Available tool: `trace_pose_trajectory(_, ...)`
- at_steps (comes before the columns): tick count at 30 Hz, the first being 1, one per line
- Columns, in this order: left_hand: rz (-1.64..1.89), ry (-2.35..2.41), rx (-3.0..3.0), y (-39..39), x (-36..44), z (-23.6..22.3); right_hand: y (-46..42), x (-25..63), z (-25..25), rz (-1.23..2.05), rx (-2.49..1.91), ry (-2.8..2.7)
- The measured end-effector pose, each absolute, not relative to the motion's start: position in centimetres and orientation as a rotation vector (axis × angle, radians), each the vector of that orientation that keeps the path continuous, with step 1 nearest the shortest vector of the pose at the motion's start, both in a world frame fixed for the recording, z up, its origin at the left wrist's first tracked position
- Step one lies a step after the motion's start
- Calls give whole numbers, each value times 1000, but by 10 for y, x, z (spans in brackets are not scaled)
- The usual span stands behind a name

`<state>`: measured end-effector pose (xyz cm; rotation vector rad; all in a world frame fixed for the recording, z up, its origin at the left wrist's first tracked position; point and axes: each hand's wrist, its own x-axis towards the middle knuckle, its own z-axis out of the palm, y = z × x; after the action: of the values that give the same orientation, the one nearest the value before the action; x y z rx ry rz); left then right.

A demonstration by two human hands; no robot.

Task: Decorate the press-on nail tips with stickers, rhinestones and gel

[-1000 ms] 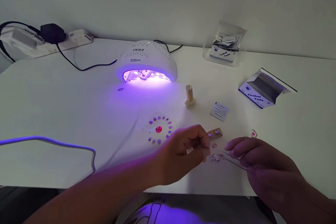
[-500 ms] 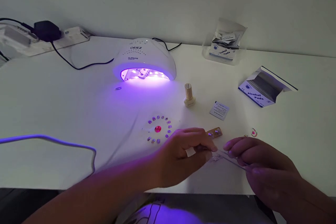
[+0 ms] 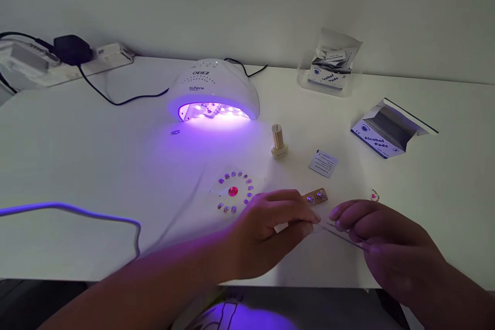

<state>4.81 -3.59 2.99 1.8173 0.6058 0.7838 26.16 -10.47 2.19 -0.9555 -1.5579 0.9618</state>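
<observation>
My left hand (image 3: pixel 266 229) is pinched shut at its fingertips on something small that I cannot make out, just in front of a tan strip (image 3: pixel 316 196) carrying small gems. My right hand (image 3: pixel 381 242) is closed round a thin clear stick (image 3: pixel 340 232) whose tip points at the left fingertips. Both hands hover over the near edge of the white table (image 3: pixel 96 165). A round wheel of nail gems (image 3: pixel 234 192) with a red centre lies just left of my left hand.
A lit UV nail lamp (image 3: pixel 213 90) glows purple at the back centre. A small gold-capped bottle (image 3: pixel 278 142), a single pad sachet (image 3: pixel 323 163), an open alcohol pads box (image 3: pixel 386 129) and a bag of pads (image 3: pixel 330 69) lie behind. A power strip (image 3: pixel 58 59) and cables sit left.
My left fingers have flattened and closed toward the stick's tip, covering the small clear piece seen on the table a second ago. The right hand has barely shifted.
</observation>
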Motion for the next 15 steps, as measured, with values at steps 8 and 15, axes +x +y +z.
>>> trace_pose_trajectory(8, 776, 598, 1834, -36, 48, 32, -91, 260, 11, 895, -631, -1609)
trace_pose_trajectory(15, 758, 591, 1823, -36, 47, 33, -83, 256, 10, 1004, -520, -1482)
